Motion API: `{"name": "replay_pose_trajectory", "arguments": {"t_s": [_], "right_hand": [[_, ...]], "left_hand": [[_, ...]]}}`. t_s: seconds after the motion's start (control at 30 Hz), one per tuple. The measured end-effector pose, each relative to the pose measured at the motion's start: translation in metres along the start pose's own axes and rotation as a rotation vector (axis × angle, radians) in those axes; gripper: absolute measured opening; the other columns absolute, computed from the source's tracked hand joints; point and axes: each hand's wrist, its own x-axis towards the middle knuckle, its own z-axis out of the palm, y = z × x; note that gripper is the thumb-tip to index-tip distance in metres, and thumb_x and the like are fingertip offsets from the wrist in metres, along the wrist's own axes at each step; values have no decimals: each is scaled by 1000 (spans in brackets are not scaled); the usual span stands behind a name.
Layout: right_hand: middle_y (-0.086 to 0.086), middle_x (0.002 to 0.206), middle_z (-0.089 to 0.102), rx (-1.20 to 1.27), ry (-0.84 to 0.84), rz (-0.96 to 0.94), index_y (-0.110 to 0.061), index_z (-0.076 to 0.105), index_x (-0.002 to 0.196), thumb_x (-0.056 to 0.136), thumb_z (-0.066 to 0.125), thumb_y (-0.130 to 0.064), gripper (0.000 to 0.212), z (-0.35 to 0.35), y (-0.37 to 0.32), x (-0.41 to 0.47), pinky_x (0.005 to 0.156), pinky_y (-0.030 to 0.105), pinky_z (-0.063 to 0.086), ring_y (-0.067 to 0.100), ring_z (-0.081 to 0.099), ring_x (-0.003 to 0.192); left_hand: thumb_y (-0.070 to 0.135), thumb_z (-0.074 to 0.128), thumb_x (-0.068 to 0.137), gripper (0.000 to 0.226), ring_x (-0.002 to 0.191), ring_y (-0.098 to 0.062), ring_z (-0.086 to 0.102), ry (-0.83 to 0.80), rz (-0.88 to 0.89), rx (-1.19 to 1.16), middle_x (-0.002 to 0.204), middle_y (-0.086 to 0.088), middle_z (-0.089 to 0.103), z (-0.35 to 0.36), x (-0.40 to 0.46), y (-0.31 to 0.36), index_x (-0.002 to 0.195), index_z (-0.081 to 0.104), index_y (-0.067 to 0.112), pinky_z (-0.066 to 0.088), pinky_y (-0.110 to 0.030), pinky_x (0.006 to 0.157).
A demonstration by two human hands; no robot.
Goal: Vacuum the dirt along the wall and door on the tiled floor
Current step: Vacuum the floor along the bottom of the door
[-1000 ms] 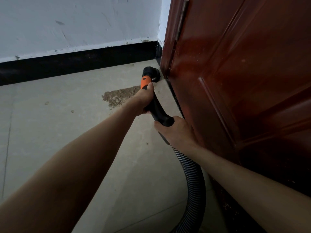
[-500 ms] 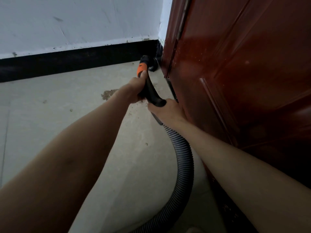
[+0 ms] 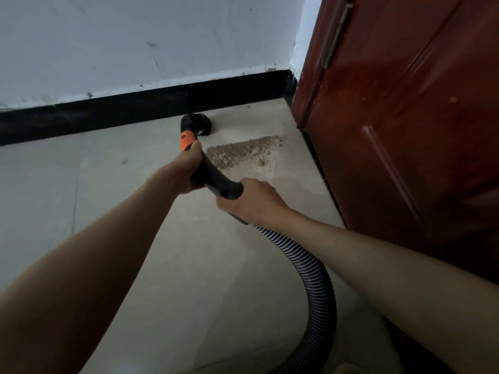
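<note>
Landmark: the red-brown door [image 3: 405,130] fills the right of your view; every place below is given against it.
Wall: the white wall [image 3: 135,36] runs off to the left of the door, and its black skirting [image 3: 135,109] meets the door frame at the corner.
Floor: pale floor tiles [image 3: 121,184] stretch left from the door's foot, with a thin grout line far to the left.
Your left hand: your left hand [image 3: 183,171] sits well left of the door, fingers curled round the black vacuum handle [image 3: 213,176] just below its orange band [image 3: 186,140]; it is holding the handle, thumb up near the band.
Nozzle: the round black nozzle [image 3: 198,124] is down on the tiles, left of the door corner and just beside the skirting. You cannot tell whether it touches the skirting.
Dirt: the dirt patch [image 3: 243,151] lies on the tiles between the nozzle and the door's bottom edge, near the door but apart from it. The nozzle stands just left of it, not on it.
Your right hand: your right hand [image 3: 251,201] is closer to the door, gripping the rear end of the handle where the hose joins.
Hose: the ribbed grey hose [image 3: 316,279] leaves your right hand, curves down alongside the door and passes under your right forearm.
</note>
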Motion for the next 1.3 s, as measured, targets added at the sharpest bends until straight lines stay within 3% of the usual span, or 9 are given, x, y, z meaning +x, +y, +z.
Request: {"name": "replay_pose_trajectory", "arguments": {"t_s": [0.07, 0.23, 0.5, 0.67, 1.3], "right_hand": [[-6, 80, 55, -44, -23, -5, -19, 53, 96, 79, 62, -62, 47, 14, -8, -9, 51, 26, 39, 11, 55, 68], [-9, 78, 49, -100, -2, -15, -21, 47, 93, 79, 61, -64, 47, 32, -9, -36, 50, 26, 35, 7, 48, 66], [-10, 77, 54, -76, 2, -2, -30, 40, 77, 77, 62, -63, 40, 33, 7, -72, 52, 24, 36, 6, 52, 68], [-10, 77, 54, -64, -4, 14, -30, 40, 75, 77, 62, -62, 39, 28, 4, -78, 52, 24, 36, 6, 52, 68], [-9, 74, 58, 2, 102, 106, -27, 50, 78, 75, 63, -63, 38, 7, 33, -86, 54, 26, 38, 11, 57, 69]], "left_hand": [[47, 32, 99, 58, 113, -30, 51, 59, -5, 18, 127, -16, 47, -12, -6, -12, 141, 27, 8, 44, -40, 81], [46, 28, 100, 58, 119, -33, 49, 113, 9, 43, 134, -17, 44, -22, -20, -35, 146, 21, 11, 45, -42, 79], [45, 30, 99, 53, 97, -30, 54, 69, -25, 57, 108, -15, 51, -13, -40, -60, 136, 32, 7, 48, -42, 73], [44, 27, 100, 53, 108, -33, 54, 75, -9, 101, 121, -19, 51, -11, -47, -59, 137, 31, 5, 49, -43, 76], [45, 25, 101, 50, 104, -31, 55, -34, 18, 165, 112, -16, 51, 35, -53, -49, 130, 36, 6, 50, -39, 76]]}}
